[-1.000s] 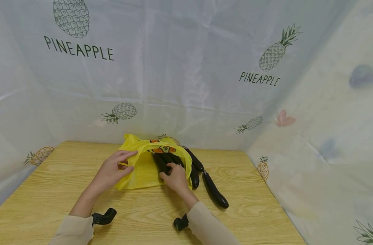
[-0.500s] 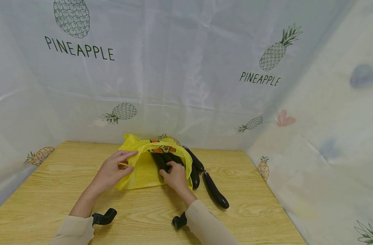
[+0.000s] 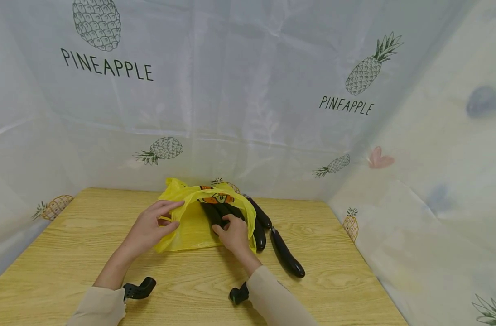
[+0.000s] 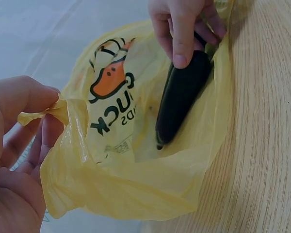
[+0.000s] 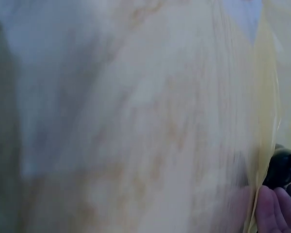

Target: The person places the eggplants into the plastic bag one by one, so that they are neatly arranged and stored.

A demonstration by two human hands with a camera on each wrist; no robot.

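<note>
A yellow plastic bag [image 3: 190, 233] lies on its side on the table, its mouth facing me. My left hand [image 3: 149, 227] pinches the left edge of that mouth; in the left wrist view, thumb and fingers bunch the plastic. Reaching into the opening, my right hand [image 3: 234, 234] grips a dark eggplant [image 4: 182, 97], the thumb on top and the fingers round its far side. More eggplants [image 3: 213, 213] lie beside it inside the bag. At the far right of the right wrist view, the eggplant's rounded end [image 5: 281, 167] shows between the fingers.
Outside the bag on its right, one eggplant [image 3: 259, 236] lies against the plastic, another [image 3: 261, 213] behind it, and a third [image 3: 287, 254] farther right. The wooden table [image 3: 190, 290] meets a pineapple-print curtain [image 3: 239, 113] at its back edge.
The eggplants inside the bag have shifted slightly left, and my right wrist has moved a little left with them. My left hand keeps its place on the bag's edge.
</note>
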